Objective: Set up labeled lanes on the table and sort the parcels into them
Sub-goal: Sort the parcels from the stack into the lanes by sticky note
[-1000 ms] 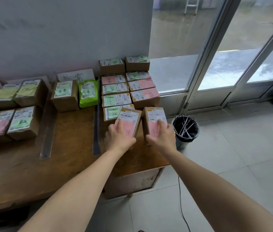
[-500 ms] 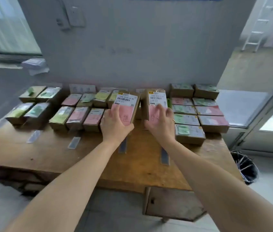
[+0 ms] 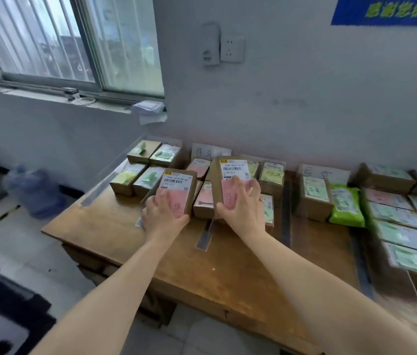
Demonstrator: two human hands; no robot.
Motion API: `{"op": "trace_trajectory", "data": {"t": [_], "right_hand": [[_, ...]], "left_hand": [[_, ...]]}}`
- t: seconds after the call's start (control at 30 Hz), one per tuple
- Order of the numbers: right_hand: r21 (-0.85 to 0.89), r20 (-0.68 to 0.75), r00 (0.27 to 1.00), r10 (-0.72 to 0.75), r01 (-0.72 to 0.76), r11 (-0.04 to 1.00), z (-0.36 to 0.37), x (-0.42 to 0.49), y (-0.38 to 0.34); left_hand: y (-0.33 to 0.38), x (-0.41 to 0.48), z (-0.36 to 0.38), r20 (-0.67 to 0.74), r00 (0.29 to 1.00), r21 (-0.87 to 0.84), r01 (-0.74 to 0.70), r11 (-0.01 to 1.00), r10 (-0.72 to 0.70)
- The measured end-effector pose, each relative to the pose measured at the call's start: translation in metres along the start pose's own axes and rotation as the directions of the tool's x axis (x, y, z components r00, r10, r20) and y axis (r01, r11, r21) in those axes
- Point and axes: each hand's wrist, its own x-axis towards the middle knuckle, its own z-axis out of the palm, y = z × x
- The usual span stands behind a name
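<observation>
Left hand (image 3: 163, 219), right hand (image 3: 243, 212) carried pink-label parcels (image 3: 176, 181) leftward along table (image 3: 227, 278).

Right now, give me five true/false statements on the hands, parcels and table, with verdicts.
1. The left hand grips the left parcel, a brown box with a pink note. True.
2. The right hand is empty. False: it grips the right parcel, which also has a pink note.
3. A green bag lies on the table, to the right of both hands. True.
4. The wall socket sits below the tabletop. False: it is on the wall above the table.
5. The window is at the right of the view. False: it is at the upper left.
</observation>
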Motion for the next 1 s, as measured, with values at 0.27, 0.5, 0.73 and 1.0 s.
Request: {"op": "trace_trajectory", "data": {"t": [0.27,0.5,0.73,1.0], "right_hand": [[-0.051,0.218,0.971,0.099,-0.090,0.995,0.075,0.029,-0.059],[-0.123,0.334,0.867,0.370,-0.349,0.929,0.123,0.013,-0.073],[-0.135,0.202,0.794,0.574,-0.558,0.819,0.153,-0.007,-0.091],[-0.294,0.180,0.825,0.535,-0.474,0.830,0.188,-0.028,-0.086]], "left_hand": [[-0.050,0.031,0.021,0.158,0.971,0.120,0.160,0.980,-0.178],[-0.083,0.059,0.035,0.312,0.935,0.213,0.103,0.972,-0.168],[-0.104,0.073,0.047,0.428,0.900,0.182,0.004,0.983,-0.082],[-0.120,0.078,0.059,0.546,0.838,0.175,-0.143,0.974,0.025]]}}
